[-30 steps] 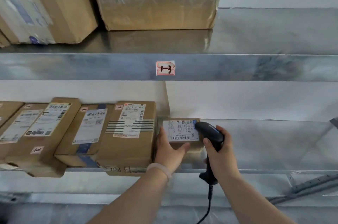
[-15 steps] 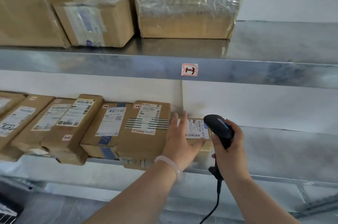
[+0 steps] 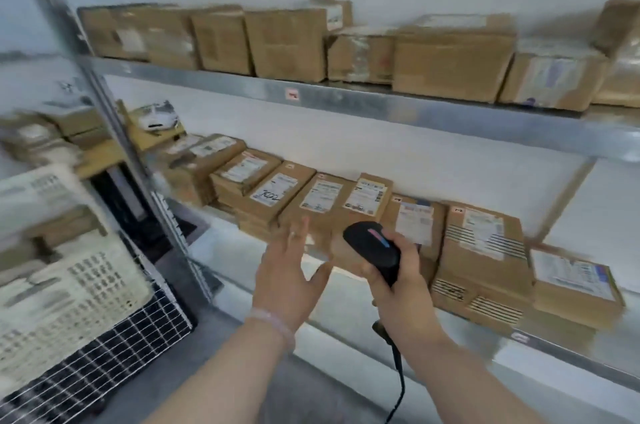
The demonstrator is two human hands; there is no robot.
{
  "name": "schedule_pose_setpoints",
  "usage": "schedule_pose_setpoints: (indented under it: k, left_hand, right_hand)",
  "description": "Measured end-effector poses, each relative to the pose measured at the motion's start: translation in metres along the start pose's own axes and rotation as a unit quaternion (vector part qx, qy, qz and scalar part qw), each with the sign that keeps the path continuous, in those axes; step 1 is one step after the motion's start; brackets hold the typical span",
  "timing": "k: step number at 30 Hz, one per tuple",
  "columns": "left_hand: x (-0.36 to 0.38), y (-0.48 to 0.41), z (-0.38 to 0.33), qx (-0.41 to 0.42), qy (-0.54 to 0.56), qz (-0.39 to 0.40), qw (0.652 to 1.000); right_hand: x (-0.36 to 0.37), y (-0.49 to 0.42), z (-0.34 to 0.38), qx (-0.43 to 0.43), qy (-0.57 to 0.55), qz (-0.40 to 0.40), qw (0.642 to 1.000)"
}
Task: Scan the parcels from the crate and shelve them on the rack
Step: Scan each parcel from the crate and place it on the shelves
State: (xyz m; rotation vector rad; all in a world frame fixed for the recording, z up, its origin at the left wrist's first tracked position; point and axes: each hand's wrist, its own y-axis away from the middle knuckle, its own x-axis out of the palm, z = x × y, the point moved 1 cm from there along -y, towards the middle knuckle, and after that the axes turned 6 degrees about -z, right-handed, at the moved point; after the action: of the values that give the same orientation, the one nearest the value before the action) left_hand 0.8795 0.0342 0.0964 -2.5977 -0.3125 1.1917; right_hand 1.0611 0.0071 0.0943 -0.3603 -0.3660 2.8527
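Head view: grey galvanised steel rack [image 3: 415, 112]; white perforated plastic crate [image 3: 79, 288] stands left of its upright, contents blurred. Flat brown cardboard parcels [image 3: 311, 212] line the middle shelf's front edge, labels up, long axes running front edge to back wall. Right hand [image 3: 401, 278] grips the black corded handheld scanner [image 3: 375, 249]. Left hand [image 3: 289, 271] is spread and empty. Recommended: lift the next parcel label-up, squarely facing the scanner.

Crate [image 3: 69, 285], motion-blurred and cut by the left edge; parcel labels [image 3: 320, 196], print unreadable; upper-shelf tag [image 3: 292, 94], marking illegible; scanner [image 3: 375, 250], grip hidden inside the right hand [image 3: 398, 280]; cable [image 3: 399, 384], cut off at the bottom edge.
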Motion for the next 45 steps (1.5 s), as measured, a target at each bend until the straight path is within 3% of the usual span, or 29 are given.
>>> schedule_pose_setpoints:
  k: [6, 15, 24, 37, 45]
  left_hand:
    - [-0.120, 0.035, 0.120, -0.080, -0.049, -0.055, 0.994]
    - [-0.228, 0.076, 0.235, -0.194, -0.115, -0.125, 0.966]
    - [-0.274, 0.053, 0.316, -0.246, -0.129, -0.147, 0.949]
    - [-0.312, -0.089, 0.442, -0.334, -0.130, -0.142, 0.923]
    - [-0.343, -0.125, 0.513, -0.381, -0.117, -0.130, 0.908]
  right_hand:
    - [0.155, 0.041, 0.048, -0.034, -0.042, 0.122, 0.991]
    - [0.305, 0.072, 0.096, -0.081, -0.037, 0.246, 0.965]
    - [0.420, 0.059, 0.101, -0.089, -0.037, 0.311, 0.946]
    - [0.596, -0.060, 0.099, -0.080, -0.029, 0.361, 0.929]
    - [0.687, -0.079, 0.106, -0.101, -0.014, 0.383, 0.918]
